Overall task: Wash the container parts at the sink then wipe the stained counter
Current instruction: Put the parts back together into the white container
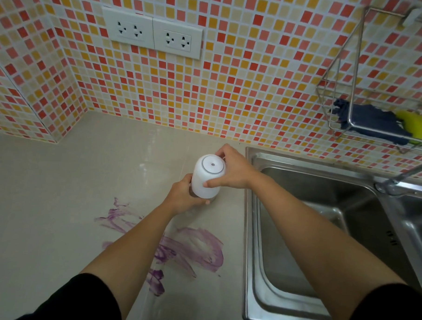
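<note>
A white container [207, 174] with a rounded top and a clear lower part stands on the beige counter [57, 213], just left of the steel sink [310, 236]. My left hand [183, 196] grips its clear lower part from the near side. My right hand [232, 169] curls round the white top, thumb on the near side and fingers behind. Purple smears of the stain [191, 251] spread over the counter under my left forearm.
A wire rack [348, 100] on the tiled wall at the right holds a dark blue cloth [373, 121] and a yellow sponge [417, 125]. The tap [397, 177] arches over the sink's back edge. Two wall sockets [152, 35] sit above the counter.
</note>
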The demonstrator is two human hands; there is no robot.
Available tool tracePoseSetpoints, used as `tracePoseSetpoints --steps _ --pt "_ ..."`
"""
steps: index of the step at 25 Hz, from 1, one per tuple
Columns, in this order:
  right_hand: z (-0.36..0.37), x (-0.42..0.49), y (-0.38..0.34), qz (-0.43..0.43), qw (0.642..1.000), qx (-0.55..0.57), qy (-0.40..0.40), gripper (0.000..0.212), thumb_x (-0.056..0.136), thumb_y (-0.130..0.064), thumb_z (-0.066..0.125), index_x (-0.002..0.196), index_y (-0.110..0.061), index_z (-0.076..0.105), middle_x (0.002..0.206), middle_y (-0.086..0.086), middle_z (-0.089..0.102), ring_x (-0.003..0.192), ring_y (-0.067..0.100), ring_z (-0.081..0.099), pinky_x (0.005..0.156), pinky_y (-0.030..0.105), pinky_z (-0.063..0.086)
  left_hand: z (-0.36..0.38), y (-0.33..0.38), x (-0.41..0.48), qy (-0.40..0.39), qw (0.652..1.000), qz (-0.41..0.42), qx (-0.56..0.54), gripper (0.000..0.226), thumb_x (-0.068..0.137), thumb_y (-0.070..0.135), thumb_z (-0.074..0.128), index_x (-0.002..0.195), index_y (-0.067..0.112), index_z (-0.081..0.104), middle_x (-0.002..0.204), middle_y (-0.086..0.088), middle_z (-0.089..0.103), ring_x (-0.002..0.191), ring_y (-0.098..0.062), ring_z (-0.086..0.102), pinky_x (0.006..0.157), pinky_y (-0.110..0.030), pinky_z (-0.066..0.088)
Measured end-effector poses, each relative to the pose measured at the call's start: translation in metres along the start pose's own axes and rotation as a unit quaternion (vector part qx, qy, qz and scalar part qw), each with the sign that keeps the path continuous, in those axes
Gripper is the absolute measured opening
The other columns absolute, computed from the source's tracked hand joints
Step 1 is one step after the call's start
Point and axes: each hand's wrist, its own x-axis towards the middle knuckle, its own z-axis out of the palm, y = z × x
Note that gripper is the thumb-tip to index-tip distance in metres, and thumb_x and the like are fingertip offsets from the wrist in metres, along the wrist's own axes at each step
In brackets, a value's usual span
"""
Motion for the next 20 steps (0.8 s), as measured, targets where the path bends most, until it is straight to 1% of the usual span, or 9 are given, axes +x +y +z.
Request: tracePoseSetpoints --steps 2,4,7,9,10,12,14,16,20 --pt "0.006 0.003 -0.004 0.022 0.999 0.011 0.022 0.076 0.059 -0.043 0.083 0.111 -0.021 0.033 0.109 0.001 0.048 0.097 0.020 0.051 0.072 0.028 0.043 0.000 0.000 0.000 -0.003 1.000 -0.005 -0.001 0.083 0.058 0.030 0.088 0.128 0.021 0.043 0.114 0.001 0.059 0.101 -0.021 0.060 0.085 -0.033 0.052" --pt "0.010 0.006 -0.010 0.026 0.999 0.024 0.028 0.082 0.060 -0.045 0.082 0.118 -0.023 0.030 0.113 0.003 0.048 0.098 0.022 0.051 0.073 0.029 0.042 0.000 -0.001 0.000 -0.005 1.000 -0.006 0.000 0.084 0.059 0.031 0.087 0.129 0.021 0.042 0.116 0.000 0.058 0.102 -0.021 0.060 0.087 -0.034 0.052" --pt "0.017 0.011 -0.016 0.055 0.998 -0.018 0.028 0.084 0.063 -0.058 0.075 0.130 -0.031 0.032 0.123 0.008 0.042 0.105 0.026 0.047 0.082 0.035 0.043 0.001 -0.001 -0.001 -0.001 1.000 -0.004 0.000 0.085 0.060 0.032 0.087 0.130 0.022 0.039 0.116 0.003 0.055 0.103 -0.020 0.057 0.088 -0.033 0.051" --pt "0.016 0.012 -0.014 0.071 0.997 -0.031 -0.005 0.082 0.064 -0.061 0.072 0.131 -0.031 0.036 0.126 0.007 0.038 0.109 0.027 0.045 0.089 0.037 0.042 0.001 0.000 -0.002 0.000 1.000 0.000 0.005 0.085 0.060 0.032 0.087 0.130 0.022 0.039 0.116 0.003 0.055 0.102 -0.019 0.056 0.086 -0.032 0.051" --pt "0.012 0.011 -0.010 0.060 0.998 -0.005 -0.036 0.081 0.066 -0.057 0.073 0.133 -0.029 0.036 0.129 0.006 0.036 0.113 0.025 0.043 0.094 0.038 0.041 0.001 0.000 -0.003 0.001 1.000 0.001 0.009 0.085 0.060 0.031 0.087 0.130 0.022 0.040 0.115 0.003 0.056 0.102 -0.019 0.057 0.086 -0.032 0.051" --pt "0.000 0.009 0.002 0.030 0.992 0.067 -0.102 0.082 0.069 -0.038 0.077 0.138 -0.027 0.034 0.138 0.001 0.035 0.124 0.022 0.039 0.104 0.041 0.037 -0.001 -0.001 -0.003 0.004 1.000 0.002 0.014 0.087 0.059 0.030 0.087 0.131 0.020 0.041 0.117 0.001 0.058 0.104 -0.020 0.058 0.088 -0.035 0.052" --pt "-0.008 0.003 0.012 0.017 0.988 0.095 -0.119 0.085 0.069 -0.024 0.079 0.140 -0.028 0.032 0.143 -0.003 0.038 0.128 0.020 0.039 0.106 0.041 0.036 -0.002 -0.003 -0.004 0.005 1.000 0.004 0.017 0.089 0.058 0.029 0.088 0.132 0.019 0.041 0.121 -0.001 0.058 0.106 -0.021 0.057 0.090 -0.038 0.051" --pt "-0.006 -0.004 0.015 0.009 0.991 0.103 -0.088 0.084 0.067 -0.023 0.082 0.138 -0.026 0.036 0.139 -0.003 0.044 0.123 0.020 0.045 0.102 0.039 0.041 -0.002 -0.003 -0.004 0.003 1.000 0.007 0.015 0.090 0.058 0.027 0.088 0.134 0.019 0.040 0.123 -0.001 0.058 0.109 -0.021 0.056 0.092 -0.038 0.050" --pt "0.010 -0.010 0.012 0.002 0.994 0.107 0.015 0.077 0.061 -0.031 0.086 0.126 -0.020 0.048 0.125 -0.001 0.055 0.106 0.017 0.054 0.091 0.035 0.049 -0.003 -0.005 -0.005 0.000 1.000 0.006 0.016 0.090 0.059 0.028 0.088 0.134 0.018 0.040 0.124 -0.002 0.059 0.108 -0.021 0.057 0.092 -0.038 0.051"
